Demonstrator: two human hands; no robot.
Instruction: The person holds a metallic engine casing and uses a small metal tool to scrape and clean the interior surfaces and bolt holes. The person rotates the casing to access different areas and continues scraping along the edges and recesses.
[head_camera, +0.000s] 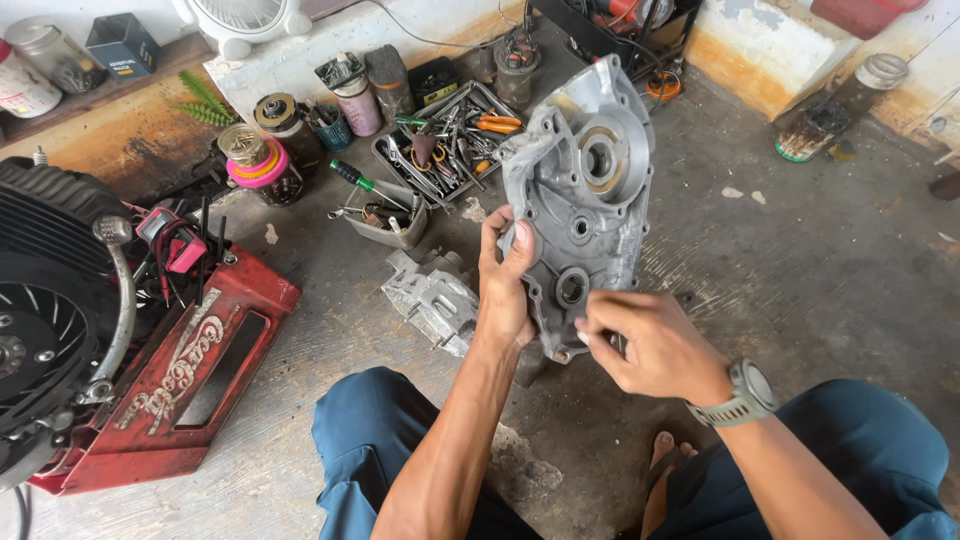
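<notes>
We hold a grey cast-metal engine cover (580, 200) upright above the concrete floor (800, 270), near the middle of the floor in view. Our left hand (505, 285) is wrapped around the cover's left edge, thumb on the face and fingers hidden behind it. Our right hand (650, 345) is pinched closed at the cover's lower right edge, just beside a round bearing seat; whether it grips a small part there we cannot tell. A second grey metal casting (435, 295) lies on the floor just left of our left hand. Behind the cover, toward the floor's far edge by the wall, a tray of hand tools (445, 145) sits crowded with pliers and wrenches, with jars and tins beside it. A red crate (190, 370) and a black finned engine (50, 300) fill the floor's left edge. To the right of the cover the concrete lies open as far as a rusted tin (815, 130) at the far right corner.
</notes>
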